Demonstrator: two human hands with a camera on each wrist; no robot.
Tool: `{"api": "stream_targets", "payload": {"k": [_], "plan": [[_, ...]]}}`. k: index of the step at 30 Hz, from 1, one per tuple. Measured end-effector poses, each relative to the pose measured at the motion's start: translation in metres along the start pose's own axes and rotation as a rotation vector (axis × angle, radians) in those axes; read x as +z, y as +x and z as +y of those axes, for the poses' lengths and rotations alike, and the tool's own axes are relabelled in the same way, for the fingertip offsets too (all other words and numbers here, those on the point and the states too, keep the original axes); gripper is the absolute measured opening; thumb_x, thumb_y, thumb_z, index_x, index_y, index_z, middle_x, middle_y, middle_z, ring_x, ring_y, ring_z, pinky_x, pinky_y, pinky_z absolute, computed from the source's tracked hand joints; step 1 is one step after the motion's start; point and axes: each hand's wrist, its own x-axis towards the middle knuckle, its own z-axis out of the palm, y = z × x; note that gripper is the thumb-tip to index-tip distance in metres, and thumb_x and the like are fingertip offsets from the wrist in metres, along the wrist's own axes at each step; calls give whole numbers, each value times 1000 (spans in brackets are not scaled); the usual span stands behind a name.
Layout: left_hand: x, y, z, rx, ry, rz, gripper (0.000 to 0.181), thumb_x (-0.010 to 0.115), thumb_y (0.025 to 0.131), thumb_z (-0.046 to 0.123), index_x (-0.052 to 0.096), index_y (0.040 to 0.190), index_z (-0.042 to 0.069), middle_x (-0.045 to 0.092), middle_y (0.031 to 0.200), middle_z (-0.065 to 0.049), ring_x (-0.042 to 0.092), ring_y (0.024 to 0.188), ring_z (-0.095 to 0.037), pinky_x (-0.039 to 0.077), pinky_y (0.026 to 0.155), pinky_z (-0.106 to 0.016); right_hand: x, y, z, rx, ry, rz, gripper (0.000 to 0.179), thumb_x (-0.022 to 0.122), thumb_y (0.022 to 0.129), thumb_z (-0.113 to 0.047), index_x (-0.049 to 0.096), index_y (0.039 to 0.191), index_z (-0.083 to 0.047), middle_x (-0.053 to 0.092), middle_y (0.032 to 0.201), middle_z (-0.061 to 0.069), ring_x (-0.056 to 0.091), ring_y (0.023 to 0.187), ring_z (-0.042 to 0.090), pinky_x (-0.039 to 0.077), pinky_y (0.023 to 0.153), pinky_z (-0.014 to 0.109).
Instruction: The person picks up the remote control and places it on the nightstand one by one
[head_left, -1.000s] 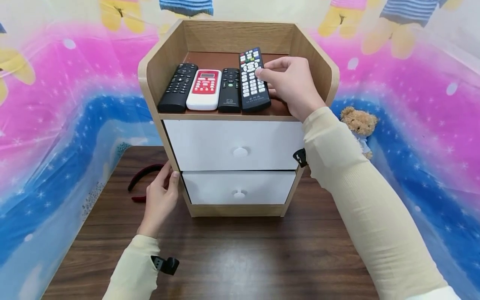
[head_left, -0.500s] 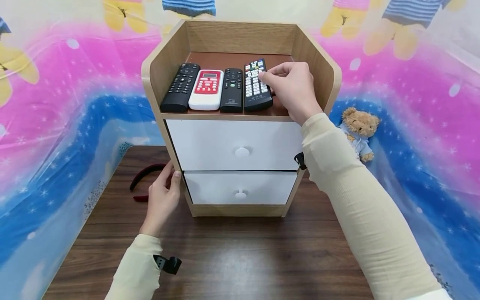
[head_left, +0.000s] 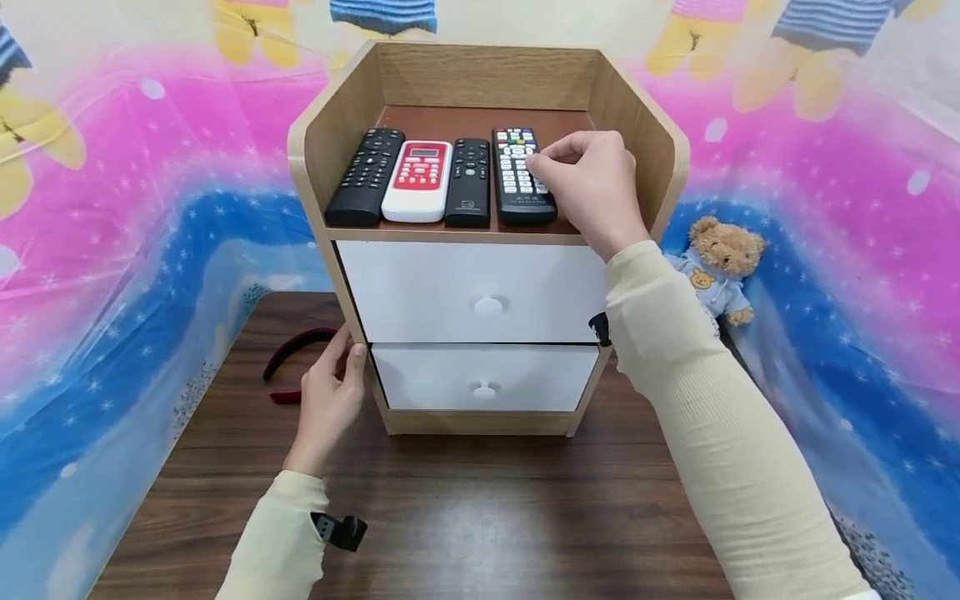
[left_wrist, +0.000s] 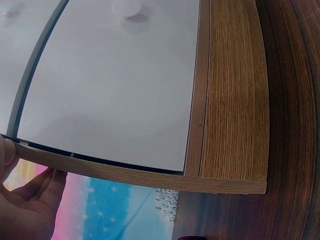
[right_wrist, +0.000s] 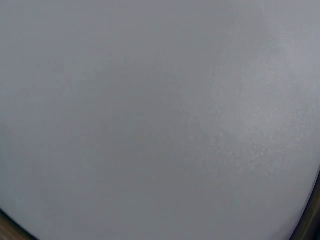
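In the head view, a small wooden cabinet (head_left: pixel 480 422) with two white drawers bears a row of remote controls on its top. My right hand (head_left: pixel 600 187) holds the rightmost black remote control (head_left: pixel 523 204) by its right edge, thumb over the buttons; the other fingers are partly hidden. That remote lies flat beside a slim black remote control (head_left: pixel 470 179). Left of it come a white and red remote control (head_left: pixel 417 179) and a larger black remote control (head_left: pixel 365 177). My left hand (head_left: pixel 330 408) grips the cabinet's left side edge, thumb at the front, as the left wrist view also shows.
Raised wooden panels (head_left: pixel 487 75) border the cabinet top at the back and sides. A dark red headband (head_left: pixel 288 350) lies on the brown table (head_left: pixel 465 517) behind my left hand. A teddy bear (head_left: pixel 723 258) sits right of the cabinet. A white drawer front (right_wrist: pixel 160 120) fills the right wrist view.
The rightmost remote control has come down from a raised tilt to lie flat and straight beside the others, my right hand moving with it. My left hand keeps its place on the cabinet.
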Motion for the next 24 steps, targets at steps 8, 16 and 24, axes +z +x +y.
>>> {"api": "stream_targets", "payload": {"k": [8,16,24], "plan": [[2,1,0,16,-2,9,55,45,107,32,36,154,5,46,149,-21,47,134,-35,44,103,-55,-3,-1,0,1,12,24,32,67,92,-38,77,112,-14,67,116,-1,49,109,7,46,86,26],[3,1,0,24,4,-4,54,45,106,34,37,154,9,50,146,-20,58,122,-36,50,95,-55,-21,-20,9,-102,52,-3,29,60,94,-30,73,112,-12,68,100,1,61,93,11,50,79,25],[1,4,-1,19,22,-12,55,45,106,35,36,154,9,49,147,-19,59,119,-35,51,92,-54,-43,-64,24,-301,40,-5,30,63,96,-26,71,117,-5,73,102,9,67,86,8,51,80,20]]}}
